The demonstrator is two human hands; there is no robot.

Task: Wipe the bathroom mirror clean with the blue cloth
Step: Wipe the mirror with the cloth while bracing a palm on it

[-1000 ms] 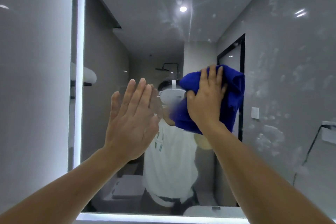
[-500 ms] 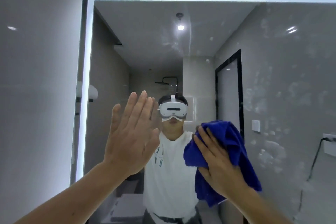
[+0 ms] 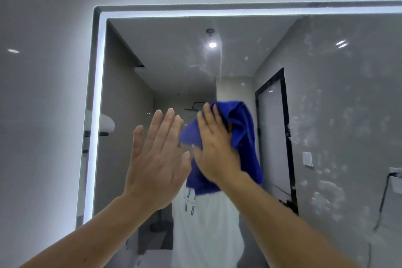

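Right hand (image 3: 215,150) presses a crumpled, plush blue cloth (image 3: 243,128) with straight fingers against the middle of the mirror (image 3: 326,115). Left hand (image 3: 158,163), flat and holding nothing, is raised just left of it. The glowing edge strip (image 3: 96,115) runs further left. Smeared, blotchy glass stretches wide to the right.

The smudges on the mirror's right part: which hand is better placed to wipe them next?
Probably the right. The right hand presses the cloth on the mirror, on the side where the smudges lie. The left hand is flat, without a cloth, and farther from them.
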